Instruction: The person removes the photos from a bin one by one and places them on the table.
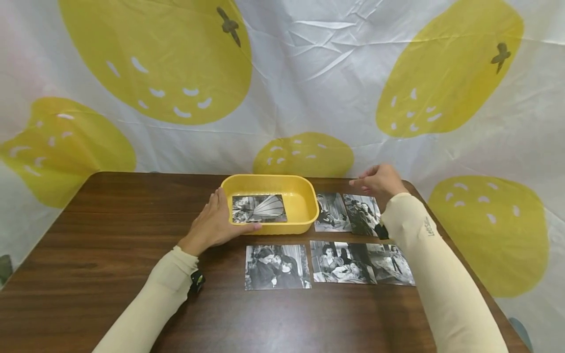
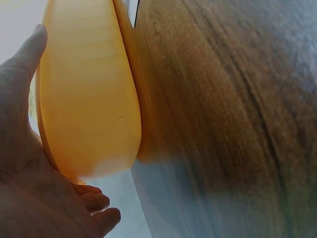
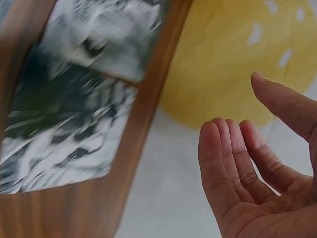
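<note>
A yellow plastic tray (image 1: 270, 179) stands at the back middle of the brown table, with one black-and-white photo (image 1: 259, 208) lying flat inside it. My left hand (image 1: 214, 223) grips the tray's near left corner, thumb along the front wall; in the left wrist view the palm (image 2: 25, 188) cups the tray wall (image 2: 89, 99). My right hand (image 1: 379, 181) hovers with relaxed fingers and holds nothing, above two photos (image 1: 333, 212) (image 1: 362, 214) right of the tray. In the right wrist view its fingers (image 3: 233, 168) are loosely bent beside blurred photos (image 3: 64, 129).
Three more photos lie in a row nearer me: one (image 1: 276, 267) in front of the tray, two overlapping (image 1: 342, 262) (image 1: 390, 264) to its right. Bare wood table (image 1: 110, 220) spreads to the left. A white cloth with yellow fruit (image 1: 154, 59) hangs behind the table's far edge.
</note>
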Demonstrator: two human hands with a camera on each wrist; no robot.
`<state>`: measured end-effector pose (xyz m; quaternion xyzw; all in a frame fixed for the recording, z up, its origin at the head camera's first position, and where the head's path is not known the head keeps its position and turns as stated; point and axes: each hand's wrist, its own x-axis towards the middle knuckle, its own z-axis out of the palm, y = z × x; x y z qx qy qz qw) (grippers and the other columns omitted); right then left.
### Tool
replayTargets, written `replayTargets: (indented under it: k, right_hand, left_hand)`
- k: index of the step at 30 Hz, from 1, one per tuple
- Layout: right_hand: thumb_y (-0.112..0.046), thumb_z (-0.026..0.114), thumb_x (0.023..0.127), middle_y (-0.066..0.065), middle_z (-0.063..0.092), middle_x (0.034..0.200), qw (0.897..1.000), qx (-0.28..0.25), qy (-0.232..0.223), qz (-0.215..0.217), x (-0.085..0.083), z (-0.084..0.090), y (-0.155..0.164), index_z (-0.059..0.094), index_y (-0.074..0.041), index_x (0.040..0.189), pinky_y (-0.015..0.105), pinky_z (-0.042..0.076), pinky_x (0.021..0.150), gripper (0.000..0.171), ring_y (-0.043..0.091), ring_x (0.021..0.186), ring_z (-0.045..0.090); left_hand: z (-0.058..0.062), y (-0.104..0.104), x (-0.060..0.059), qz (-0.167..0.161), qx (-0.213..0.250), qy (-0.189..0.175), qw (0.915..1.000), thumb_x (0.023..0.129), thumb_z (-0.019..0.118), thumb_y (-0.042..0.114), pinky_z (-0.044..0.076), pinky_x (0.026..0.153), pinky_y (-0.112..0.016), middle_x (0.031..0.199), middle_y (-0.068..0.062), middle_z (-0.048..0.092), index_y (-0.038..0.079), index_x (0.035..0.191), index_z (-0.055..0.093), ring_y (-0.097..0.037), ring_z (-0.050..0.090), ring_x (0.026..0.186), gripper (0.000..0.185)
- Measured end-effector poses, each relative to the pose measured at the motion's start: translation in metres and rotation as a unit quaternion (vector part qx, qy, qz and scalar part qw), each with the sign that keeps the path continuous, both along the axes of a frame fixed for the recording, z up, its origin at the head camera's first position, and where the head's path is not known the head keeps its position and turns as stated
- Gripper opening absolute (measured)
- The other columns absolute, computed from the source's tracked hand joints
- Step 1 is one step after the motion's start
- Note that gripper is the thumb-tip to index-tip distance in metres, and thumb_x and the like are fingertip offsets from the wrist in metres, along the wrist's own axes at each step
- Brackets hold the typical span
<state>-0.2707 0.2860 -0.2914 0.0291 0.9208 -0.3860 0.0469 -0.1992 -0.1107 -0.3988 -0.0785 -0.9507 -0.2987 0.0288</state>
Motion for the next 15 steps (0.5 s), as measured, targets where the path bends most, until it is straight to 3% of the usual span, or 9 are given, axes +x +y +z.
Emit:
replayTargets:
  k: [6,15]
  right_hand:
    - [-0.023,0.08,0.088,0.021,0.07,0.104,0.999,0.038,0.029,0.026,-0.001,0.013,-0.034,0.065,0.007,0.112,0.041,0.056,0.084,0.041,0.036,0.093,0.07]
    - [-0.02,0.083,0.086,0.019,0.065,0.106,0.997,0.027,0.035,0.071,-0.004,0.013,-0.083,0.066,0.005,0.109,0.034,0.055,0.072,0.038,0.023,0.082,0.062]
  left_hand:
    - [-0.001,0.0,0.0,0.001,-0.003,-0.001,1.0,0.066,0.071,0.084,0.042,0.102,-0.063,0.157,-0.029,0.024,-0.004,0.158,0.006,-0.048,0.038,0.138,0.142]
    - [0.0,0.0,0.001,0.003,-0.005,-0.01,0.9999,0.066,0.07,0.085,0.037,0.108,-0.063,0.161,-0.029,0.019,-0.003,0.159,0.003,-0.047,0.03,0.144,0.144]
